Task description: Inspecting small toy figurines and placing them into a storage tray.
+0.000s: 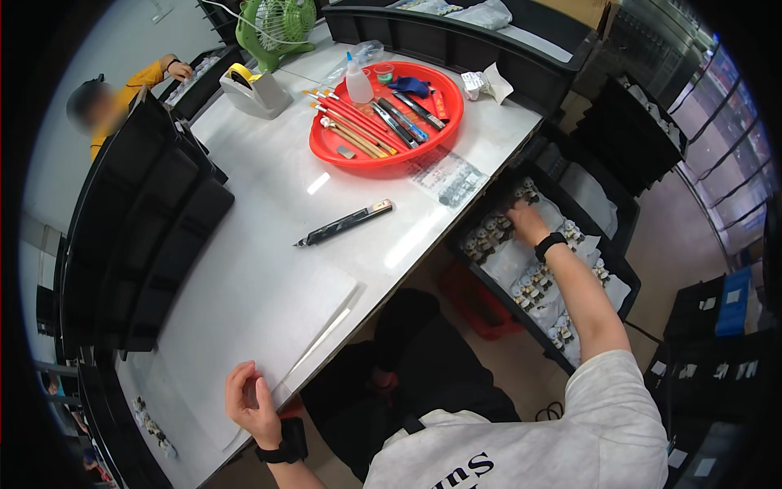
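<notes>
At the table's near edge, my left hand (pixel 251 405) rests beside a white sheet (pixel 191 383). Its fingers are loosely curled, thumb apart, and no object shows in it. My right hand (pixel 529 223) reaches down into a black tray (pixel 509 300) on the right, among rows of small white, brown and black figurines (pixel 533 285) separated by white wrapping (pixel 507 262). Its fingertips are at the figurines near the tray's far end; whether they grip one is hidden. A black pen-shaped tool (pixel 346 223) lies on the white table (pixel 269 212).
A red tray (pixel 326 155) holds brushes, pens and a squeeze bottle (pixel 357 85). Behind it stand a tape dispenser (pixel 254 94), a green fan (pixel 275 33) and a long black bin (pixel 456 41). Stacked black trays (pixel 147 236) line the left; a person in yellow (pixel 122 98) works beyond.
</notes>
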Demonstrator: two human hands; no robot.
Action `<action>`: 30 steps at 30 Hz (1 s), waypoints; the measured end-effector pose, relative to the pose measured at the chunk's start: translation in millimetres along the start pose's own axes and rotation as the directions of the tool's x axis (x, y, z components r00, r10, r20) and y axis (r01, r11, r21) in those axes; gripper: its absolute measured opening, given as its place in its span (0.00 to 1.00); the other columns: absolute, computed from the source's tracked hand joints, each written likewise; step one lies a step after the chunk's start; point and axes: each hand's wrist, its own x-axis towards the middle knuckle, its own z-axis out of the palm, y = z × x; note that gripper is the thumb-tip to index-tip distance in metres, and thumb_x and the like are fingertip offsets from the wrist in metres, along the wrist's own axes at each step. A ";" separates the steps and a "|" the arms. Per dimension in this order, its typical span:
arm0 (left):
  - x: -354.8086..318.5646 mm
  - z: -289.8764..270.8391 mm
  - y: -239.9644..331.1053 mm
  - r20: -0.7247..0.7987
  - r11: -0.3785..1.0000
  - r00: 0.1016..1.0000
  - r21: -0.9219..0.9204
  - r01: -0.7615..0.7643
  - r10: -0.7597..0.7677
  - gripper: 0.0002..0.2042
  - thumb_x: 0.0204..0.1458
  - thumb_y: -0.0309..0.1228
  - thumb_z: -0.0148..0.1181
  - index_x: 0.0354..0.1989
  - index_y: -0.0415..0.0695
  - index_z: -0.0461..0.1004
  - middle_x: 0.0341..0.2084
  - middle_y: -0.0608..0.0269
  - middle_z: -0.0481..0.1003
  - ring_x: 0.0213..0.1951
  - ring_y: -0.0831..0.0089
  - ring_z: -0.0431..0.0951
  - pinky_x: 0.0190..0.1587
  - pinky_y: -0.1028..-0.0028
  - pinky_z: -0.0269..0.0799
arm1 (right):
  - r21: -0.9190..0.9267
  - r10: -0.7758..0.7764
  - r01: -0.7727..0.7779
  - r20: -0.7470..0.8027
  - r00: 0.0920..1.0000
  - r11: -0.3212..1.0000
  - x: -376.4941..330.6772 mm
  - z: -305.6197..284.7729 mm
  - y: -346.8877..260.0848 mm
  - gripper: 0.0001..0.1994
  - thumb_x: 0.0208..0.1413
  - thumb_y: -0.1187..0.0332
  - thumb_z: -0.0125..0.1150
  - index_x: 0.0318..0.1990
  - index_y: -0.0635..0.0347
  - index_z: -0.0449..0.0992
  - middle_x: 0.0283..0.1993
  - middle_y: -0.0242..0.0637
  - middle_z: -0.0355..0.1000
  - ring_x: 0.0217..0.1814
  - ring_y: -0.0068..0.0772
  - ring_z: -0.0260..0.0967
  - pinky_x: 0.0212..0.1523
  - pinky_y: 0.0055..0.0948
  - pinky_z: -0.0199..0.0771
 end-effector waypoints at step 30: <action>-4.6 3.1 -11.2 0.005 0.999 1.000 0.028 -0.016 0.016 0.05 0.45 0.18 0.52 0.31 0.34 0.71 0.34 0.59 0.70 0.35 0.74 0.70 0.37 0.79 0.66 | 0.438 0.876 -0.855 0.250 0.412 0.277 -310.4 -7.3 1.4 0.45 0.43 0.41 0.54 0.63 0.52 0.40 0.66 0.48 0.17 0.67 0.58 0.15 0.62 0.51 0.28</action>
